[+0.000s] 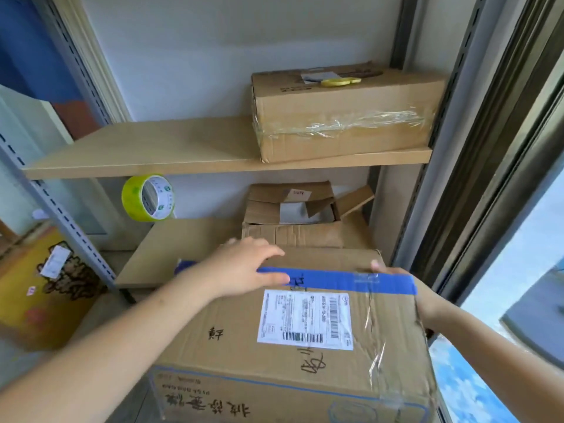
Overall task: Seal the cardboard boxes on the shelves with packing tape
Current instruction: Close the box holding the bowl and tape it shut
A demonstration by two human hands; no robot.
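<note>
While my left hand (244, 270) lies flat on the box (283, 331) and right fingers (377, 267) clutch its edge, it could tip off the shelf (171, 248)

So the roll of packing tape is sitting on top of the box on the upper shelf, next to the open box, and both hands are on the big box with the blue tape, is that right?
Not quite. The head view shows the roll of packing tape on the lower shelf, left of the open box; the yellow thing on the upper box isn't it. The left hand and right hand are indeed on the big box with blue tape.
</note>
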